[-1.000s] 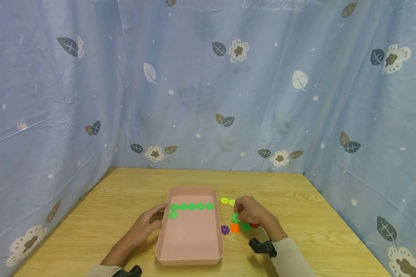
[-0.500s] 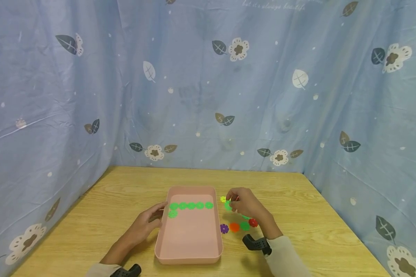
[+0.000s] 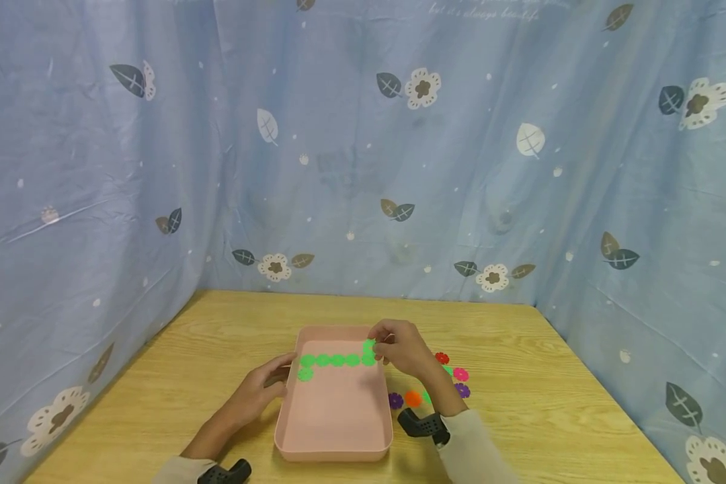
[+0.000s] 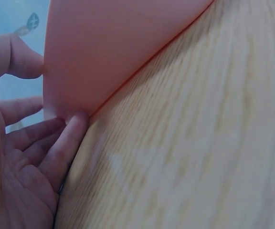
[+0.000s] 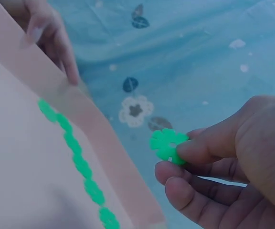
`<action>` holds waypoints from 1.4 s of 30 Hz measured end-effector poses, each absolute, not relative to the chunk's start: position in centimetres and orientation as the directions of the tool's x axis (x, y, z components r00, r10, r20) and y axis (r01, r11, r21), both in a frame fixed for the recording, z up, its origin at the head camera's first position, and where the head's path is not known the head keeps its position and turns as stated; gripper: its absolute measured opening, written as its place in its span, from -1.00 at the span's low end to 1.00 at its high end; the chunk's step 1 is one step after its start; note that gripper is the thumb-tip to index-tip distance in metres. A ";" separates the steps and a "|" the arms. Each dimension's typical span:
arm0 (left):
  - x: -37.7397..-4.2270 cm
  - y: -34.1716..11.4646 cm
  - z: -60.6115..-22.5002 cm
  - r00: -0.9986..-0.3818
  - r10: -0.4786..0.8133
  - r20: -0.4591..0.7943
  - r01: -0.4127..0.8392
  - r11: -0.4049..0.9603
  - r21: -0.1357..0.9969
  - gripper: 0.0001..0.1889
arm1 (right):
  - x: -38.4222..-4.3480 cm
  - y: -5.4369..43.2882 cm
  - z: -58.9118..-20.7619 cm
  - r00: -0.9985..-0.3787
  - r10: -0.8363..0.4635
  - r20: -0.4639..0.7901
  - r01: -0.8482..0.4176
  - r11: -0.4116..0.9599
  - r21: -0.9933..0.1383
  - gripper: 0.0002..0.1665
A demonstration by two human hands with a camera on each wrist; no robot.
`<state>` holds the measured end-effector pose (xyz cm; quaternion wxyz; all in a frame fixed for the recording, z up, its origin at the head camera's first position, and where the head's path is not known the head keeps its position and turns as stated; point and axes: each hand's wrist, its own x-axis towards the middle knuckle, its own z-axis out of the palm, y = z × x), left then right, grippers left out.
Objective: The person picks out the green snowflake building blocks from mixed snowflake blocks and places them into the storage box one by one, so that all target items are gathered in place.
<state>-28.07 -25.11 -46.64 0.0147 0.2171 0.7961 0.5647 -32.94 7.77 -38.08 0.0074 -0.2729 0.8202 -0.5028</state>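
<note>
One green flower-shaped disc (image 5: 163, 139): pinched between thumb and fingers of the right hand (image 3: 404, 348), over the far right part of the tray.
Left hand (image 3: 260, 390): fingers loosely extended, resting against the tray's left wall near the rim, not wrapped around anything.
Pink tray (image 3: 339, 423): on the table between the two hands.
Row of five green discs (image 3: 337, 360): inside the tray, running from beside the left hand's fingertips to just under the right hand.
Sixth green disc (image 3: 305, 374): in the tray by the left hand, on the near side of the row's left end.
Purple disc (image 3: 396, 401) and orange disc (image 3: 413, 398): on the table, nearer the body than the right hand.
Red disc (image 3: 441, 358) and hot-pink disc (image 3: 461, 374): to the right hand's right, with another purple one; green pieces there are partly hidden by the forearm.
Wood-grain table (image 3: 520, 383): beneath both hands.
Blue curtain (image 3: 327, 134): beyond both hands, printed with leaves and flowers.
</note>
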 end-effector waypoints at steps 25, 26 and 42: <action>-27.8 -25.0 -46.5 -0.901 0.376 0.215 0.331 0.279 0.901 -0.28 | -33.1 1.6 -40.0 -0.863 -0.434 0.259 -0.405 0.286 -0.868 -0.74; -27.8 -25.0 -46.4 -0.903 0.372 0.216 0.331 0.283 0.900 -0.29 | -33.0 1.5 -40.0 -0.865 -0.427 0.265 -0.406 0.285 -0.868 -0.73; -27.9 -25.0 -46.2 -0.905 0.367 0.213 0.321 0.262 0.910 -0.31 | -32.6 -0.5 -40.6 -0.832 -0.460 0.310 -0.482 0.323 -0.815 -0.73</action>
